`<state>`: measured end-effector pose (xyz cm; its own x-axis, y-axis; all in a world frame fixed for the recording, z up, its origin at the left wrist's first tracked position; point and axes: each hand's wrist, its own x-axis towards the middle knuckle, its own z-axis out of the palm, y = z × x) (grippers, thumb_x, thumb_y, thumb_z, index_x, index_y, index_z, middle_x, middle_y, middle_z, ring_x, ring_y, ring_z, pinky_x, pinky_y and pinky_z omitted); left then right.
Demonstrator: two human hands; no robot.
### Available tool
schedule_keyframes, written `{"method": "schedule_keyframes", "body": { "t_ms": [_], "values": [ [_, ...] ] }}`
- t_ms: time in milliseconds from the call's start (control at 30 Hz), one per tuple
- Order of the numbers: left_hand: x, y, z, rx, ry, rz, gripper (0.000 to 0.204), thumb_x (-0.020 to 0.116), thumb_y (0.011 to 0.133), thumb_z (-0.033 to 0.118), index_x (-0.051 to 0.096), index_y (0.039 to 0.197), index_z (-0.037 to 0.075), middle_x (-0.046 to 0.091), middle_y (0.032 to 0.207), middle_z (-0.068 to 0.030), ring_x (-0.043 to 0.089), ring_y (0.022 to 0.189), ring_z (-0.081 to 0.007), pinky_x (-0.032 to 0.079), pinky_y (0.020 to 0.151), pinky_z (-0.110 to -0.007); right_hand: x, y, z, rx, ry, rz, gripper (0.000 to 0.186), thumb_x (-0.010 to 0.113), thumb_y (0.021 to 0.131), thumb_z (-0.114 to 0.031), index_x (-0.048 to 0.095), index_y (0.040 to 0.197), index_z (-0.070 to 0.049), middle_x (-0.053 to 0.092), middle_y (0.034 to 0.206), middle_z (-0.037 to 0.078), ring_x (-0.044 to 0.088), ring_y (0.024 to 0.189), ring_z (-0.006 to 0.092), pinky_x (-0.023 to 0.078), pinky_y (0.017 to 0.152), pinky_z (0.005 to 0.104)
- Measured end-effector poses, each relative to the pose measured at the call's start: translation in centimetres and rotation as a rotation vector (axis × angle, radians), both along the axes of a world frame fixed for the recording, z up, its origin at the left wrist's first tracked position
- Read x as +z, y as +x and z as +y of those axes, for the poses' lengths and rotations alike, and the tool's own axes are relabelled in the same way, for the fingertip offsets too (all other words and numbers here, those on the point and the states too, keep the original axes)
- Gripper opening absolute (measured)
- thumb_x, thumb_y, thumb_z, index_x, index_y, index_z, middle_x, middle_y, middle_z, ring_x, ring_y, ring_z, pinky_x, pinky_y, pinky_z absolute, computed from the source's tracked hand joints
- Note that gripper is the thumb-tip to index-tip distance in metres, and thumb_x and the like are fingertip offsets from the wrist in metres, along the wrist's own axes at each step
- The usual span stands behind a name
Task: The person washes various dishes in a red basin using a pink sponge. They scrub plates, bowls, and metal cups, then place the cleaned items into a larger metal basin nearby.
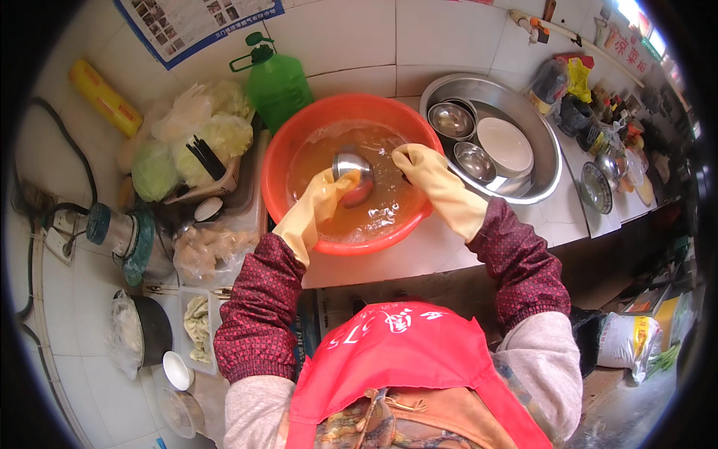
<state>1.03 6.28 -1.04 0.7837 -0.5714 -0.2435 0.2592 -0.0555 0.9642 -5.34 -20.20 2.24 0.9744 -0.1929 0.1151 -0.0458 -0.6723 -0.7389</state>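
A large orange-red plastic basin point(278, 166) of cloudy brownish water stands on the counter in front of me. My left hand point(323, 196), in a cream rubber glove, grips a shiny metal bowl point(359, 166) by its near edge, tilted over the water. At the basin's right side is my right hand point(428, 173), gloved alike, its fingers curled together; whatever they may hold is hidden. Right of this basin, a wide steel basin point(552, 168) contains metal bowls point(474, 160) and a round white dish point(505, 145).
Behind the basin stands a green plastic jug point(278, 88). To the left are bagged cabbages point(155, 172), a basket with dark sticks and a bag of brownish food point(209, 251). Jars, bags and a strainer point(596, 187) crowd the far right. The counter's front edge is close to me.
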Motion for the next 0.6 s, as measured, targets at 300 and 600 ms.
{"method": "schedule_keyframes", "body": {
  "t_ms": [300, 600],
  "values": [
    [0.7, 1.5, -4.6, -0.282, 0.554, -0.454, 0.025, 0.072, 0.107, 0.02, 0.08, 0.125, 0.005, 0.08, 0.105, -0.0023, 0.072, 0.098, -0.0163, 0.054, 0.09, -0.03, -0.7, -2.3, -0.3, 0.146, -0.004, -0.289, 0.022, 0.066, 0.109, -0.03, 0.076, 0.108, -0.01, 0.076, 0.097, 0.018, 0.074, 0.093, 0.0408, 0.057, 0.079, 0.0485],
    [-0.9, 1.0, -7.0, -0.712, 1.201, -1.307, 0.043, 0.058, 0.106, 0.008, 0.068, 0.147, 0.002, 0.07, 0.145, -0.024, 0.066, 0.137, -0.0372, 0.05, 0.117, -0.042, -1.3, -2.6, -0.3, 0.117, 0.049, -0.321, 0.023, 0.07, 0.108, -0.027, 0.08, 0.118, -0.008, 0.079, 0.106, 0.019, 0.076, 0.1, 0.0396, 0.06, 0.088, 0.0452]
  ]
}}
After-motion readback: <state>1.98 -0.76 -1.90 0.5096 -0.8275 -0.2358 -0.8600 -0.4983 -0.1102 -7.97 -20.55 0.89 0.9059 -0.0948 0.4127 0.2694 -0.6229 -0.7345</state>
